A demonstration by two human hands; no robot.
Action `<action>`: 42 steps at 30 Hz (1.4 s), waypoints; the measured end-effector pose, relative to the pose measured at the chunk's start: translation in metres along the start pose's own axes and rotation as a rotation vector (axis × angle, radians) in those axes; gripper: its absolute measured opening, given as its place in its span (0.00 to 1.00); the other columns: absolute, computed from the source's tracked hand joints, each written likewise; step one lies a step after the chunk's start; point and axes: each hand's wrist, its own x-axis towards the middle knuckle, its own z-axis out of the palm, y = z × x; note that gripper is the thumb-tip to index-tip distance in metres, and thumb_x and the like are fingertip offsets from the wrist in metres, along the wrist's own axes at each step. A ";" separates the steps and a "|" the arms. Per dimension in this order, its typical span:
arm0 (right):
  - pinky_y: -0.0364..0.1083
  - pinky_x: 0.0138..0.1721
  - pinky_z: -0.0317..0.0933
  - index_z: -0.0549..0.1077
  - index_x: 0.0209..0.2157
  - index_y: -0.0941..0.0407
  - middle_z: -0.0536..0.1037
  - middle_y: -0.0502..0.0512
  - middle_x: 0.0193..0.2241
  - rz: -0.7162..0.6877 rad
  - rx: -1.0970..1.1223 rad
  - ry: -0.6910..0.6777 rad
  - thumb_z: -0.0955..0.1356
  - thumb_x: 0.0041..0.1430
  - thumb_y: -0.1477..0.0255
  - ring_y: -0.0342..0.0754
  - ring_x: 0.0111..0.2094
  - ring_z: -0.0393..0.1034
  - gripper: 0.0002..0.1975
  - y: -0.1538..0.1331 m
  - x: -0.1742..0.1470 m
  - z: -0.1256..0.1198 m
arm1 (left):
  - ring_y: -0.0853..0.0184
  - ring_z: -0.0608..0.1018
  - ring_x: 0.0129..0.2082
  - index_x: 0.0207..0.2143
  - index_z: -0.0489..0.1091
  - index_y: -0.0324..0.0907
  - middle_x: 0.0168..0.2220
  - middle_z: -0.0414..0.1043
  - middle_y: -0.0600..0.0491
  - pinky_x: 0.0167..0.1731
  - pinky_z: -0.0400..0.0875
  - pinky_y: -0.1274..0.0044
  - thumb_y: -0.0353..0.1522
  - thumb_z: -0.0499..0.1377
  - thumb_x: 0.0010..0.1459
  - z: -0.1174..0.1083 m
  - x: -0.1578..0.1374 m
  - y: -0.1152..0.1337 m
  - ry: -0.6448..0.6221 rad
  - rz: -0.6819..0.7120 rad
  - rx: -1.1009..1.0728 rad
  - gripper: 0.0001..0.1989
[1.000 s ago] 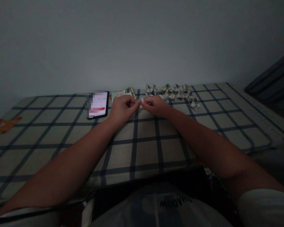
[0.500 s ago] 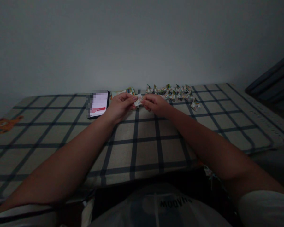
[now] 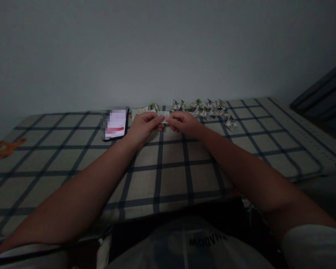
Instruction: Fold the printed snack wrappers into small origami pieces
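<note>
We held the small paper piece (image 3: 164, 113) over the checked cloth (image 3: 172, 180), pinched by left hand (image 3: 144, 126) and right hand (image 3: 185, 122). We judged it light, thin and easily creased, best gripped at opposite edges.

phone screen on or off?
On: the phone shows a bright, pale screen with a red patch low on it; its left side is pixelated, so that part can't be read.

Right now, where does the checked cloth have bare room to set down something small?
Bare: between the phone and the orange shape; between the forearms; and right of the folded pieces. Crowded: the far side, where the left hand and right hand pinch a small paper among phone, flat papers and folded pieces.
</note>
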 end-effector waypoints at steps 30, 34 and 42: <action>0.41 0.25 0.58 0.66 0.35 0.55 0.69 0.48 0.28 0.034 0.100 0.173 0.67 0.63 0.62 0.40 0.24 0.65 0.11 0.007 0.004 0.002 | 0.67 0.78 0.28 0.31 0.84 0.43 0.31 0.82 0.50 0.30 0.73 0.77 0.48 0.72 0.50 -0.001 0.000 -0.008 0.063 0.075 0.155 0.17; 0.42 0.26 0.59 0.66 0.34 0.55 0.69 0.47 0.27 0.058 0.111 0.188 0.67 0.64 0.62 0.40 0.24 0.63 0.10 0.008 0.004 0.001 | 0.65 0.79 0.31 0.31 0.84 0.43 0.33 0.83 0.49 0.30 0.74 0.77 0.49 0.73 0.47 0.000 0.001 -0.008 0.069 0.035 0.095 0.19; 0.42 0.27 0.60 0.65 0.35 0.54 0.70 0.47 0.25 0.121 0.135 0.216 0.67 0.65 0.60 0.41 0.24 0.65 0.12 0.014 0.005 0.000 | 0.65 0.81 0.33 0.33 0.84 0.43 0.35 0.83 0.49 0.34 0.76 0.76 0.52 0.72 0.47 -0.002 0.004 -0.013 0.142 0.058 0.107 0.22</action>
